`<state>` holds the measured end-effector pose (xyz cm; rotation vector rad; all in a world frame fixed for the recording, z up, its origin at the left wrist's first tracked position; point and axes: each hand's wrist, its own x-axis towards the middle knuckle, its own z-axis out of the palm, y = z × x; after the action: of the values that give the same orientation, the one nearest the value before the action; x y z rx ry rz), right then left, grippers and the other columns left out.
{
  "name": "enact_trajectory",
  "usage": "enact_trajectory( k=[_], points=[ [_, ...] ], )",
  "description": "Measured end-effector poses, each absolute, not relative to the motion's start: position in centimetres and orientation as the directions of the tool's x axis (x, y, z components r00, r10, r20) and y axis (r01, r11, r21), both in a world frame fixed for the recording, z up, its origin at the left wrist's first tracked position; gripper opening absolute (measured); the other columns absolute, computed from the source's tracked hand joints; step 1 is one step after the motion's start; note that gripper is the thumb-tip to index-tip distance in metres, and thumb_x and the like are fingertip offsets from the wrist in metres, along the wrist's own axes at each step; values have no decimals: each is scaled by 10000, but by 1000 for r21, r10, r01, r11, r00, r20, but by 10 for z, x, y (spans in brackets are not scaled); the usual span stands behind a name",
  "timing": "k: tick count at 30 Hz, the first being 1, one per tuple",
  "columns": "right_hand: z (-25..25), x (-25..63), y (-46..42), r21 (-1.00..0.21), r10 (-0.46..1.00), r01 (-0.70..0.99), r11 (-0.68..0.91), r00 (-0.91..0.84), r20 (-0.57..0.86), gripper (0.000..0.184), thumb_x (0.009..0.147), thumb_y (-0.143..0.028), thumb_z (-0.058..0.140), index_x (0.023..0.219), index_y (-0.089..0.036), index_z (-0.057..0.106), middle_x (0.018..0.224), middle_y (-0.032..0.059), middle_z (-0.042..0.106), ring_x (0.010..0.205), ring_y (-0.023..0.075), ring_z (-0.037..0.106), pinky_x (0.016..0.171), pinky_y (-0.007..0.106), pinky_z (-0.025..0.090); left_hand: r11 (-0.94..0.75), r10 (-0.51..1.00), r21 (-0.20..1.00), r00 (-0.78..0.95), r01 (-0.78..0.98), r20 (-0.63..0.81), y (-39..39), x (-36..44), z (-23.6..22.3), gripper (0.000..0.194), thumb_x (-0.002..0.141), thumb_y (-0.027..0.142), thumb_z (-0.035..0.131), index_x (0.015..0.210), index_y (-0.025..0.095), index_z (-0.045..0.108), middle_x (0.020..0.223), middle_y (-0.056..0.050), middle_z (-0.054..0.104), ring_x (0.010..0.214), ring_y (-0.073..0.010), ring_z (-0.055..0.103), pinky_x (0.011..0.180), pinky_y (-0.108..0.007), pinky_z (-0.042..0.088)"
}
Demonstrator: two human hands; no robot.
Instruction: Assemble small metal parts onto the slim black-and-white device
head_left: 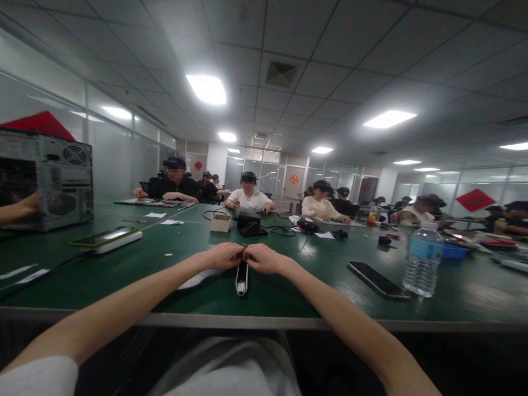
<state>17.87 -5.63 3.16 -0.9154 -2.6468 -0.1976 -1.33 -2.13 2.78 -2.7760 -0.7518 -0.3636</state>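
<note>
A slim, long white-and-black device (241, 281) with a metallic near end lies on the green table, pointing toward me. I cannot make out its exact kind. Both hands meet over its far end. My left hand (224, 256) comes in from the left with its fingers curled and closed at the device. From the right, my right hand (263, 257) is closed there too, its fingertips touching or almost touching those of the left. The far end of the device and whatever is between the fingertips are hidden. A white sheet (200, 279) lies partly under my left forearm.
Beyond my hands stand a small cardboard box (220, 223) and a black device (249, 223) with cables. To the right are a phone (377, 279) and a water bottle (423, 261). At left are a green-edged phone (103, 237) and a computer case (68, 184). Co-workers sit opposite.
</note>
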Motion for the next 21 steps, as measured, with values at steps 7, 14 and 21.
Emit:
enact_trajectory(
  k=[7, 14, 21],
  points=[
    [31, 182, -55, -23, 581, 627, 779, -708, 401, 179, 773, -64, 552, 891, -128, 670, 853, 59, 688, 770, 157, 611, 712, 244, 425, -817, 455, -194, 813, 543, 362, -18, -14, 25, 96, 848, 216, 526, 903, 204, 604, 854, -27, 658, 801, -188, 621, 666, -241, 418],
    [33, 187, -51, -5, 605, 662, 750, -682, 410, 180, 783, -95, 559, 928, -138, 657, 876, 59, 692, 767, 156, 606, 709, 246, 412, -822, 453, -175, 808, 542, 376, -17, -18, 30, 100, 820, 193, 502, 835, 196, 601, 764, -21, 646, 713, -169, 600, 613, -234, 387],
    [31, 195, -48, 53, 696, 739, 672, -653, 299, 149, 786, -157, 570, 883, -156, 683, 827, 61, 685, 724, 163, 597, 616, 237, 371, -862, 459, -97, 846, 498, 270, -15, -24, 35, 94, 788, 235, 514, 748, 192, 586, 674, 9, 607, 609, -139, 539, 561, -227, 354]
  ],
)
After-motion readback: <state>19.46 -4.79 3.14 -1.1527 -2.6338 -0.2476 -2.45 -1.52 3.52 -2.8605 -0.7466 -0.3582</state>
